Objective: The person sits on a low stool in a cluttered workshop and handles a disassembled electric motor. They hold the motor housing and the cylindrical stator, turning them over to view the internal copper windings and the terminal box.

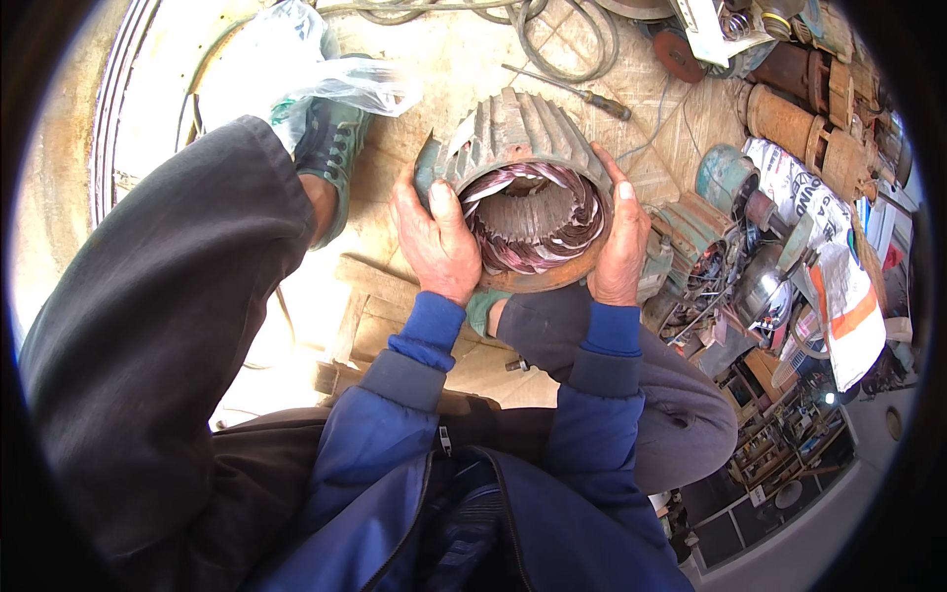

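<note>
1. left hand [434, 242] wraps the left rim of a ribbed motor stator housing [518, 133], fingers curled around the edge and thumb lying along the open face, gripping it firmly.
2. right hand [621, 247] presses flat against the right rim of the same housing, fingers stretched upward along the ribbed outer wall, thumb at the front edge, clasping it from that side.
3. the housing sits between both hands with its open end turned toward the viewer, resting against the person's knee [547, 326].
4. inside the opening, pinkish copper windings [538, 222] ring a hollow core.
5. both forearms wear blue sleeves [424, 345] coming up from the lower edge.
6. a screwdriver [572, 91] lies on the wooden floor just beyond the housing, apart from it.
7. a clear plastic bag [296, 69] lies to the upper left, near a green shoe [330, 148].
8. rusty metal cylinders [799, 123] and other motor parts crowd the right side.
</note>
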`<state>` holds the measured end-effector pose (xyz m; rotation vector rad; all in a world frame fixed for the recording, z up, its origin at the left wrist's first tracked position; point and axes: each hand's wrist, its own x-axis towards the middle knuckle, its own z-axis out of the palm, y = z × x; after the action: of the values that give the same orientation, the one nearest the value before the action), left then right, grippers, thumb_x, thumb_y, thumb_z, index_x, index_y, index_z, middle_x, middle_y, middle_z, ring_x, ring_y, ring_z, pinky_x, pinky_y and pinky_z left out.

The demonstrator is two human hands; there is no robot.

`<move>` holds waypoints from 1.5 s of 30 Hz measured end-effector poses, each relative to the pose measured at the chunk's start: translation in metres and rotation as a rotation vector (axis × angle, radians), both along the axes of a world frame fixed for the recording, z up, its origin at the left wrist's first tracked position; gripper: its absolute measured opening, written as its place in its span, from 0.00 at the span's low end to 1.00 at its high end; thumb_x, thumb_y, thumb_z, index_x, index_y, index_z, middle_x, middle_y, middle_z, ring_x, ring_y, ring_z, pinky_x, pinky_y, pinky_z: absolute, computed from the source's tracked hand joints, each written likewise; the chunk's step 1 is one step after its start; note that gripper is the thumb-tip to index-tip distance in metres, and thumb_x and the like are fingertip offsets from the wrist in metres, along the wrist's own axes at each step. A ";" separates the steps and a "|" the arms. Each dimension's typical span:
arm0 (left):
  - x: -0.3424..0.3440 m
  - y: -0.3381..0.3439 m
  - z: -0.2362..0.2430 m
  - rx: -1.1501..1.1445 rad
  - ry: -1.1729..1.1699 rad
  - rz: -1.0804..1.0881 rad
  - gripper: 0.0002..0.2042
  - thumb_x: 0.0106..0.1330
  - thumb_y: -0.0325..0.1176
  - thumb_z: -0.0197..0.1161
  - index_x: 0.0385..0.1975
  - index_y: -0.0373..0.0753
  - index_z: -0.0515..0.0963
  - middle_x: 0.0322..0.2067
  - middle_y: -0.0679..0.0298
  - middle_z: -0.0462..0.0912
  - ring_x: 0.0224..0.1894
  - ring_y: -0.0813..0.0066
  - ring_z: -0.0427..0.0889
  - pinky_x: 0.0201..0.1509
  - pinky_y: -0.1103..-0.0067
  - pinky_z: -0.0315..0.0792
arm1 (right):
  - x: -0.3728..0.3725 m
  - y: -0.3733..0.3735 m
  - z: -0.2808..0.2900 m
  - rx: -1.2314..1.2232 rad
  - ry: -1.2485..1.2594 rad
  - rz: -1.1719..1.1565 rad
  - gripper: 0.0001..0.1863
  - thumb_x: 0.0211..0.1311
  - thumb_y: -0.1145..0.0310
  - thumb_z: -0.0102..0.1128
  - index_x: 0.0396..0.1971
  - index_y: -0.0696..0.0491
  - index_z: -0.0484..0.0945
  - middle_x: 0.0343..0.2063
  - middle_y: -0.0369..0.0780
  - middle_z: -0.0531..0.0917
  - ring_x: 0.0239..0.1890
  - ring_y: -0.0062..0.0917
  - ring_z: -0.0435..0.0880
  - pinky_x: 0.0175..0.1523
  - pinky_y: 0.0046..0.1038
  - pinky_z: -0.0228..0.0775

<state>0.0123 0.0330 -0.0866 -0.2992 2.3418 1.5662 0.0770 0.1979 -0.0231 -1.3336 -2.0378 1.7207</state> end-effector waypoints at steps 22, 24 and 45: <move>-0.030 0.036 0.026 -0.184 -0.059 -0.171 0.33 0.72 0.55 0.60 0.60 0.27 0.73 0.51 0.41 0.80 0.57 0.45 0.76 0.63 0.60 0.69 | 0.009 0.019 -0.006 -0.321 0.040 -0.275 0.34 0.79 0.46 0.52 0.63 0.65 0.73 0.59 0.45 0.79 0.59 0.28 0.79 0.65 0.32 0.71; -0.030 0.041 0.030 -0.204 -0.058 -0.189 0.33 0.72 0.55 0.61 0.59 0.27 0.73 0.50 0.41 0.81 0.58 0.44 0.76 0.63 0.59 0.68 | 0.010 0.021 -0.006 -0.375 0.057 -0.327 0.32 0.79 0.47 0.50 0.62 0.64 0.74 0.58 0.45 0.80 0.58 0.29 0.80 0.65 0.34 0.73; -0.109 0.060 0.045 -0.310 -0.176 -0.518 0.35 0.70 0.60 0.60 0.44 0.23 0.78 0.37 0.36 0.85 0.43 0.37 0.84 0.50 0.55 0.77 | -0.032 0.012 0.019 -0.513 0.057 -0.502 0.30 0.82 0.47 0.44 0.64 0.60 0.72 0.60 0.44 0.80 0.60 0.31 0.81 0.66 0.38 0.74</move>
<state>-0.0969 0.0929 -0.0419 0.0987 2.2726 0.9028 0.0455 0.2097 -0.0046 -1.7166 -1.1121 2.0485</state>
